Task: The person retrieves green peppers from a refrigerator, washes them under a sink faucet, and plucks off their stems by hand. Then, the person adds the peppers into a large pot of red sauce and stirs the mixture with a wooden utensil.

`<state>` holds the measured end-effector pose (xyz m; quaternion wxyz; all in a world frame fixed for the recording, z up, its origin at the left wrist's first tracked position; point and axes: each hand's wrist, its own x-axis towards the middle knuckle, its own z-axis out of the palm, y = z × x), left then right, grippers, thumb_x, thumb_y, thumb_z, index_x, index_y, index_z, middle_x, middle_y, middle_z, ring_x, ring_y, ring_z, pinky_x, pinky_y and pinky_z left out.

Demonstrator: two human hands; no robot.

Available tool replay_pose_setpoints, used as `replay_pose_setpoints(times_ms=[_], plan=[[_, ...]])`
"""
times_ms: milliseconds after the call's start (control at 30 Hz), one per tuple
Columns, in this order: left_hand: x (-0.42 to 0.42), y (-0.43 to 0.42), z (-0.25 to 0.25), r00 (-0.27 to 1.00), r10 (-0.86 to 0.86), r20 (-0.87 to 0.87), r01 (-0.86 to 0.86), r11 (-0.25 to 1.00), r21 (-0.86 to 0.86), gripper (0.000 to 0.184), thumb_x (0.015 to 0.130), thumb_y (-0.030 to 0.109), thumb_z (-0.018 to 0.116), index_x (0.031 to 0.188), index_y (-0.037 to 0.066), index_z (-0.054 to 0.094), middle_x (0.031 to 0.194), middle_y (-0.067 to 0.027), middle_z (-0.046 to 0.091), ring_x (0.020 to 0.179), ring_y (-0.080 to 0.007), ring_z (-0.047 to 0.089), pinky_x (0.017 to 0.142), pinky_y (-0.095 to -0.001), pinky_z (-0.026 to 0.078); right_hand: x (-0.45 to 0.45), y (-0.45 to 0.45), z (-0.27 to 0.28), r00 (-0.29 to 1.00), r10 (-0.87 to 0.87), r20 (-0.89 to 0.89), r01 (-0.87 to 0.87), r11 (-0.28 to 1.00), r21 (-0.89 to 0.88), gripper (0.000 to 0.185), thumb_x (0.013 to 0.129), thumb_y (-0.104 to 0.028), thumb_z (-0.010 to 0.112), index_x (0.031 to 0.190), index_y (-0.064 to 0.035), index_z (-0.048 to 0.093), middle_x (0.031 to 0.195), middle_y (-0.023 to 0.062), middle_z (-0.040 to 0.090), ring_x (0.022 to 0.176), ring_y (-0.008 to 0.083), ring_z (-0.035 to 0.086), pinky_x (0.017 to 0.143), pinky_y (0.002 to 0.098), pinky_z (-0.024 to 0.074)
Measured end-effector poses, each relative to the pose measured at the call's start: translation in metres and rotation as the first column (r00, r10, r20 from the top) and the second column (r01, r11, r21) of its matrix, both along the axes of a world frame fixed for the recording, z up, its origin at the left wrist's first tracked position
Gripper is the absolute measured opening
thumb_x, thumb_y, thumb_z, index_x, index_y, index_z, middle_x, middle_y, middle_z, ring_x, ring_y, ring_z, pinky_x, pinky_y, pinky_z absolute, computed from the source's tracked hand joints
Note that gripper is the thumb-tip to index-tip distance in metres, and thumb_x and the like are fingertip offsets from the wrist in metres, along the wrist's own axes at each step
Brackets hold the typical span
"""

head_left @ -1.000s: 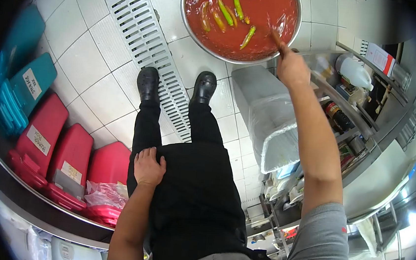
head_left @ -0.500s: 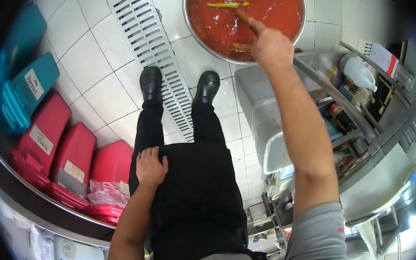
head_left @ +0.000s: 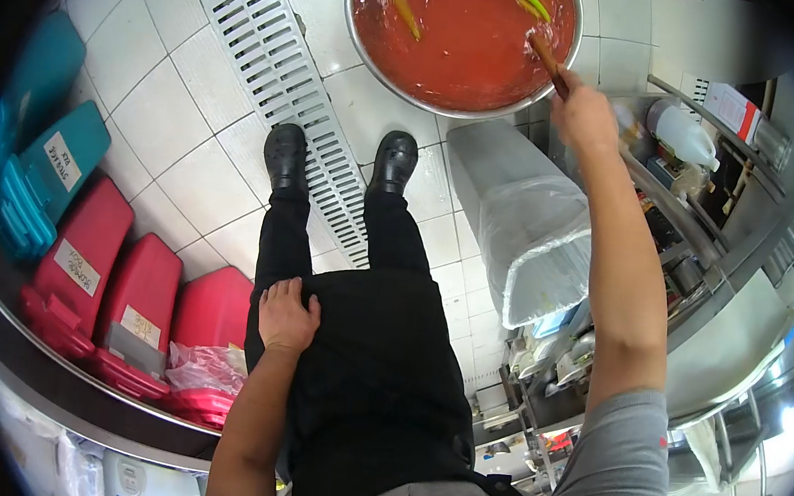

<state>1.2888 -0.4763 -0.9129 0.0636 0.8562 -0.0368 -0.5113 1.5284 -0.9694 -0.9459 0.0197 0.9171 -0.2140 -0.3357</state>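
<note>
Fingers of the right hand point(head_left: 586, 118) wrap a brown wooden handle point(head_left: 552, 68), arm reaching toward two o'clock; the handle's tip meets red sauce point(head_left: 452, 50) in a metal pot point(head_left: 470, 115) at twelve. At eight, the left hand point(head_left: 287, 317) lies palm-down, thumb apart, on the black-clad thigh point(head_left: 284, 243).

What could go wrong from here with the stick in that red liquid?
Slosh: the wooden stick in the right hand sits near the metal bowl's rim, so a hard stroke might throw red liquid onto the tiles.
Slip: any spill could make those tiles slick near the black shoes.
Snag: the right forearm looks close to the grey bin and might brush its plastic liner.
</note>
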Motion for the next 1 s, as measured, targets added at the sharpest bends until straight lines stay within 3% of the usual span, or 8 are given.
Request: replay_pose_setpoints(times_ms=[367,433,467,567,667,867,1000], plan=[[0.003,0.005,-0.002,1.000,-0.010,-0.015,0.010,1.000,-0.008,0.047,0.095,0.036,0.065,0.131,0.006,0.065,0.130,-0.0110,0.067,0.128,-0.0306,0.059,0.117,-0.0502,0.041,-0.070,0.025,0.083,0.998,0.030,0.054,-0.039,0.982,0.187,0.051,0.093,-0.018,0.069,0.144,-0.0231,0.064,0.106,0.0211,0.076,0.099,0.0422,0.072,0.089,0.0531,0.0579],[0.003,0.006,0.000,1.000,-0.007,-0.001,0.007,1.000,-0.013,0.047,0.095,0.036,0.065,0.130,0.006,0.065,0.130,-0.0112,0.067,0.128,-0.0307,0.059,0.117,-0.0500,0.042,-0.074,0.037,0.077,0.998,0.054,0.039,-0.061,0.979,0.193,0.053,0.093,-0.018,0.069,0.145,-0.0239,0.064,0.106,0.0192,0.075,0.098,0.0407,0.072,0.088,0.0524,0.0581],[0.004,0.006,0.000,1.000,-0.005,0.006,0.005,1.000,-0.014,0.047,0.095,0.036,0.065,0.130,0.006,0.065,0.129,-0.0113,0.068,0.128,-0.0307,0.059,0.116,-0.0499,0.042,-0.072,0.044,0.070,0.994,0.091,0.054,-0.100,0.976,0.192,0.056,0.093,-0.015,0.067,0.147,-0.0292,0.062,0.105,0.0167,0.073,0.097,0.0377,0.073,0.086,0.0511,0.0587],[0.006,0.008,0.000,1.000,0.006,-0.007,-0.006,1.000,-0.025,0.047,0.095,0.036,0.065,0.130,0.005,0.065,0.130,-0.0114,0.067,0.128,-0.0308,0.059,0.116,-0.0497,0.042,-0.044,0.078,0.049,0.993,0.118,-0.014,-0.115,0.980,0.163,0.046,0.097,-0.018,0.065,0.141,-0.0312,0.066,0.106,0.0186,0.075,0.096,0.0396,0.074,0.087,0.0513,0.0582],[0.005,0.008,-0.001,1.000,0.007,0.004,-0.007,1.000,-0.022,0.048,0.094,0.036,0.065,0.130,0.005,0.065,0.129,-0.0118,0.068,0.128,-0.0309,0.059,0.116,-0.0497,0.042,-0.010,0.097,0.011,0.976,0.215,0.024,-0.216,0.968,0.130,0.056,0.096,-0.013,0.060,0.146,-0.0381,0.062,0.107,0.0161,0.074,0.101,0.0338,0.074,0.088,0.0484,0.0596],[0.005,0.004,-0.002,1.000,-0.025,0.016,0.026,1.000,-0.016,0.047,0.095,0.036,0.064,0.131,0.005,0.065,0.127,-0.0120,0.068,0.128,-0.0306,0.059,0.115,-0.0492,0.043,0.063,0.078,-0.008,0.924,0.362,0.124,-0.367,0.930,0.021,0.050,0.100,-0.017,0.058,0.143,-0.0408,0.064,0.107,0.0146,0.076,0.104,0.0343,0.074,0.090,0.0477,0.0595],[0.004,0.004,-0.002,1.000,-0.019,0.004,0.019,1.000,-0.016,0.047,0.095,0.036,0.065,0.130,0.005,0.065,0.129,-0.0117,0.068,0.128,-0.0305,0.059,0.116,-0.0489,0.042,0.092,0.057,-0.010,0.972,0.231,0.028,-0.230,0.972,-0.050,0.052,0.100,-0.016,0.056,0.147,-0.0396,0.061,0.119,0.0145,0.076,0.111,0.0345,0.073,0.095,0.0473,0.0589]])
